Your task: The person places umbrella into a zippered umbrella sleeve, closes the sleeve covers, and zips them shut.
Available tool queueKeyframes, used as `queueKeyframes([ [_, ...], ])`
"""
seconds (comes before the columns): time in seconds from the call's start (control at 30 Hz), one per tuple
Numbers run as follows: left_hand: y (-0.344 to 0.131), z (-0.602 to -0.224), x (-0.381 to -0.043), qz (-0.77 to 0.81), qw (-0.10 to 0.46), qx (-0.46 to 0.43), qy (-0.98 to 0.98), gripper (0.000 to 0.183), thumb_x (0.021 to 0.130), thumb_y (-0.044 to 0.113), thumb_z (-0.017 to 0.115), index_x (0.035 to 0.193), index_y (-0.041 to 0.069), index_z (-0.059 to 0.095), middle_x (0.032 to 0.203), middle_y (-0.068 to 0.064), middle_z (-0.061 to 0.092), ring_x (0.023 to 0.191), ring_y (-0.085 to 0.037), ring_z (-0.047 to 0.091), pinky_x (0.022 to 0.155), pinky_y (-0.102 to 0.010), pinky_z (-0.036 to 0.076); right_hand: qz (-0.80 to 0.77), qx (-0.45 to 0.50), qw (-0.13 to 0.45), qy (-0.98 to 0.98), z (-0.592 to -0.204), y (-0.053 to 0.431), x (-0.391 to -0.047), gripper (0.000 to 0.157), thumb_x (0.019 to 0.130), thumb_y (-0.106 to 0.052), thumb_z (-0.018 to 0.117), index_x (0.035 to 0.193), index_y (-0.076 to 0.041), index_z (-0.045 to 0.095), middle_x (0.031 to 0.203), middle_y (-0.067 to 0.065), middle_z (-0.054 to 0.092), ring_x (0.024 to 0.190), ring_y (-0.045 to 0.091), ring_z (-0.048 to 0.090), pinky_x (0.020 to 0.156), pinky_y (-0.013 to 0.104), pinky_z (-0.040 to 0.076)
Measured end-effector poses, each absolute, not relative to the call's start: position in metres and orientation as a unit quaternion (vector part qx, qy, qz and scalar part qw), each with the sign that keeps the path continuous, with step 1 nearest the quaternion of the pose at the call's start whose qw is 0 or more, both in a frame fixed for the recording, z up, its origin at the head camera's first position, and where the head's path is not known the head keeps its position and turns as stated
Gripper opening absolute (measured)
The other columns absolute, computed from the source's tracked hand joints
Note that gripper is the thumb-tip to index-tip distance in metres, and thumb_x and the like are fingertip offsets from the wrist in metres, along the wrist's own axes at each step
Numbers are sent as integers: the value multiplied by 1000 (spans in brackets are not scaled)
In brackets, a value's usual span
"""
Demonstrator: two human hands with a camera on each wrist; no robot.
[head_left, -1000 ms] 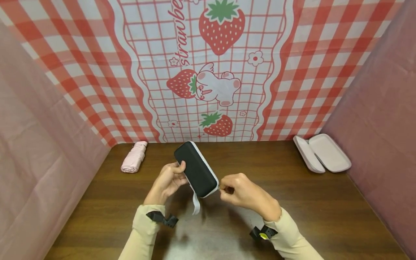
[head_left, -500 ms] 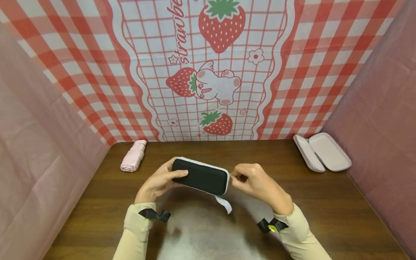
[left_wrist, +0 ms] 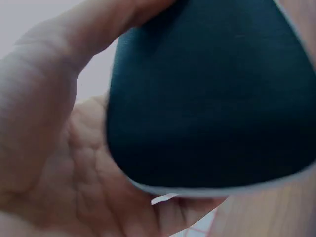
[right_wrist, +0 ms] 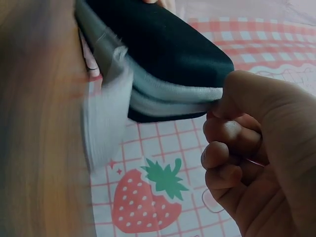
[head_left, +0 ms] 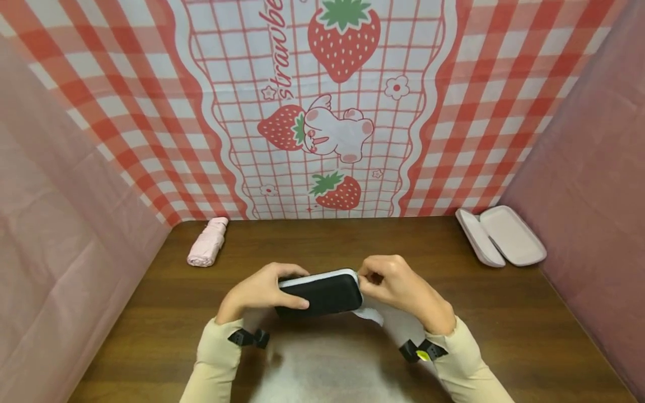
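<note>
A black zip case [head_left: 322, 296] with a whitish zipper band is held above the table, tilted, its band side up. My left hand [head_left: 259, 294] grips its left end, thumb on the black face and fingers behind the far side. In the left wrist view, the black case [left_wrist: 212, 98] fills much of the frame beside my palm [left_wrist: 94, 163]. At the case's right corner, my right hand [head_left: 395, 285] pinches at the zipper; the pull itself is hidden by the fingertips. A light grey strap [right_wrist: 106, 123] dangles from the case in the right wrist view.
On the wooden table [head_left: 151, 313], a pale pink rolled bundle [head_left: 208, 242] lies at the back left. A pale case [head_left: 511, 235] lies opened out at the back right. A strawberry-printed cloth [head_left: 332, 112] hangs behind, with pink cloths at both sides.
The black case has turned from steeply slanted to nearly level, and its band side now faces up. My left hand has turned with it. My right hand has moved slightly right, still pinching at the corner.
</note>
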State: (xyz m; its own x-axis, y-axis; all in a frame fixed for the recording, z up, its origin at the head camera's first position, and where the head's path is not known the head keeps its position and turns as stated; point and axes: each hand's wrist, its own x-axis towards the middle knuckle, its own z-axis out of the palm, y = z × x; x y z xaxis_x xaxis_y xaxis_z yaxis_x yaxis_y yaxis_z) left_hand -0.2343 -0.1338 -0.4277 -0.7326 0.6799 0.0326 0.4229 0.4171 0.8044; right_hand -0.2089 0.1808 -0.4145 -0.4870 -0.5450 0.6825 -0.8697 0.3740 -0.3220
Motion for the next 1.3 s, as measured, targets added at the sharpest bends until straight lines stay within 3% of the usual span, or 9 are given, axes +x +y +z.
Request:
queueKeyframes([
  [0.3, -100, -428, -231, 423, 197, 380, 798, 48, 88, 27, 81, 131, 11, 67, 111, -1, 74, 98, -11, 69, 86, -27, 57, 330, 464, 180, -802, -413, 171, -206, 23, 78, 7, 71, 75, -15, 65, 69, -9, 58, 63, -1, 49, 57, 11, 41],
  [0.53, -79, -411, -224, 365, 131, 421, 820, 50, 89, 37, 81, 133, 15, 66, 107, 4, 73, 90, -6, 67, 76, -24, 55, 306, 478, 132, -813, -401, 165, -203, 20, 86, 4, 70, 78, -14, 66, 73, -8, 59, 65, -1, 49, 57, 11, 42],
  [0.77, -77, -403, -220, 338, 103, 433, 829, 53, 84, 35, 86, 128, 11, 67, 101, 4, 73, 81, -2, 64, 70, -21, 54, 255, 507, 137, -812, -381, 165, -205, 14, 89, 1, 72, 83, -12, 70, 77, -8, 61, 69, -2, 51, 59, 12, 43],
  [1.1, -84, -406, -212, 416, 141, 428, 790, 40, 87, 30, 84, 119, 11, 69, 93, 5, 73, 80, 0, 66, 73, -24, 59, 199, 559, 126, -795, -355, 162, -204, 8, 94, -5, 72, 92, -12, 76, 87, -4, 62, 78, 1, 59, 69, 14, 51],
  [1.3, -88, -404, -208, 459, 169, 431, 759, 40, 88, 21, 83, 123, 9, 67, 99, 0, 75, 88, -4, 69, 78, -28, 61, 218, 583, 134, -771, -345, 160, -200, 16, 92, -1, 73, 102, -13, 79, 94, -2, 64, 83, 3, 62, 72, 14, 52],
])
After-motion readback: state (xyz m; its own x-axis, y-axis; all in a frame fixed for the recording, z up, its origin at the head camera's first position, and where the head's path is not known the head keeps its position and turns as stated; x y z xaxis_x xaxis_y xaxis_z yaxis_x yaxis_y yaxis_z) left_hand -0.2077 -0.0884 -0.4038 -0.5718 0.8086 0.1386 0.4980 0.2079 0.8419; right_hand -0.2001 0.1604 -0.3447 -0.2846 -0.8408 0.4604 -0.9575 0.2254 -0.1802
